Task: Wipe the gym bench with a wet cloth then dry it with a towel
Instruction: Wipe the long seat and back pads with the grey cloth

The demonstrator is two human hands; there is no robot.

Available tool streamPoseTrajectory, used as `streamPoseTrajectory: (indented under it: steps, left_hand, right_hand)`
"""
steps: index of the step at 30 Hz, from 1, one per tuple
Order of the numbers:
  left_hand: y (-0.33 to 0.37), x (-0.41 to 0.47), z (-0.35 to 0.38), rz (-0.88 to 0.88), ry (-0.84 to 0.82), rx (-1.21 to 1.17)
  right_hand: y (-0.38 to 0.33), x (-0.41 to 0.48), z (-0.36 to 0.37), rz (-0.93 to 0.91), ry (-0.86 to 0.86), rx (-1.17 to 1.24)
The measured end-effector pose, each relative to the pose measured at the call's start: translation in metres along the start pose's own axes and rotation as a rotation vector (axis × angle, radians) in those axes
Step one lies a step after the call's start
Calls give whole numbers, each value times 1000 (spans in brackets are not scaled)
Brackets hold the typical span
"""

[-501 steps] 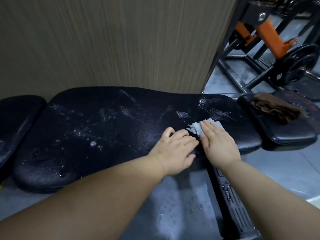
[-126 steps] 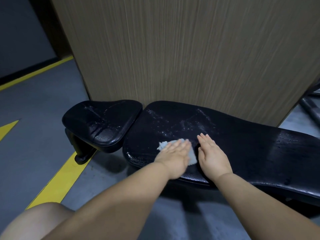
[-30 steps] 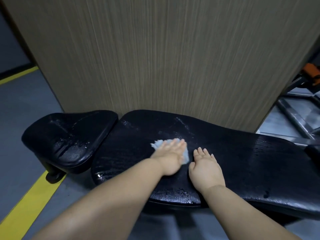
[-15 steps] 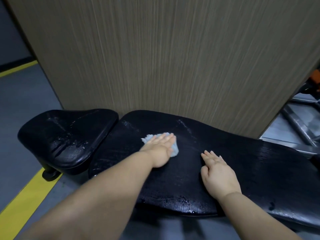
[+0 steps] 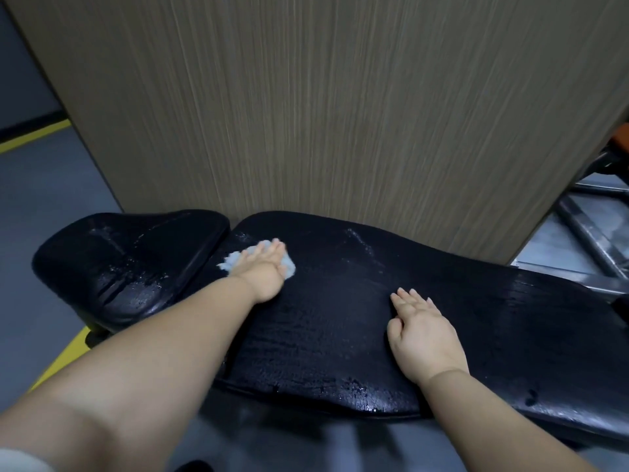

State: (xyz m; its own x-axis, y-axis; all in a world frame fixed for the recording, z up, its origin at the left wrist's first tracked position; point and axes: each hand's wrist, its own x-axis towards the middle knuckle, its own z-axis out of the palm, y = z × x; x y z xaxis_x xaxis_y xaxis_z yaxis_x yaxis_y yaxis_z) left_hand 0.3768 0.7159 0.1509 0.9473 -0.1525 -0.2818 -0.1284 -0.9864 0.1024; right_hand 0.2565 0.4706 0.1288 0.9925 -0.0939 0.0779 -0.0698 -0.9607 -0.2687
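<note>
At the near edge: the long pad (image 5: pixel 323 352) of the gym bench glistens, with droplets beaded along its front lip. I judge it wet-wiped here and not yet dried.
Right hand: the right hand (image 5: pixel 422 332) lies palm down on the pad, fingers straight and close together, grasping nothing. It reads as a brace. It should rest lightly and lift clear when the cloth comes that way.
Left hand: the left hand (image 5: pixel 263 270) reaches further out, fingers extended and pressing flat on the cloth, not clenched round it.
Wet cloth: the wet cloth (image 5: pixel 289 265) is pale and bunched under the left palm, its edges showing on either side. It sits at the left end of the long pad, just beside the gap.
Step in hand: the wet wipe, judged well along. Spread the cloth flatter, keep the pressure even, overlap the strokes and work into the seam.
Seat pad: the seat pad (image 5: pixel 129 257), past the gap, shows streaks and droplets. It likely wants a pass that follows its dip.
Towel: not in view.
Behind: a wood-grain panel (image 5: pixel 306 114) stands close against the bench's far edge, so strokes there are tight. A metal frame (image 5: pixel 585 240) lies far right.
</note>
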Motion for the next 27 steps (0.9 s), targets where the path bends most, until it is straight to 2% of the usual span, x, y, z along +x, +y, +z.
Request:
streamPoseTrajectory:
  steps: [6, 11, 19, 24, 27]
  left_hand:
    - [112, -12, 17, 379, -36, 14]
    - [128, -7, 22, 506, -62, 33]
    - [50, 24, 4, 278, -46, -36]
    - [-24, 44, -12, -13, -27, 3]
    - [-28, 43, -15, -128, -17, -5]
  right_hand:
    - [0, 2, 0, -18, -38, -18]
    - [2, 1, 0, -7, 15, 20]
    - [4, 0, 1, -1, 23, 46]
    - [0, 2, 2, -2, 22, 42]
    - [0, 3, 1, -5, 7, 19]
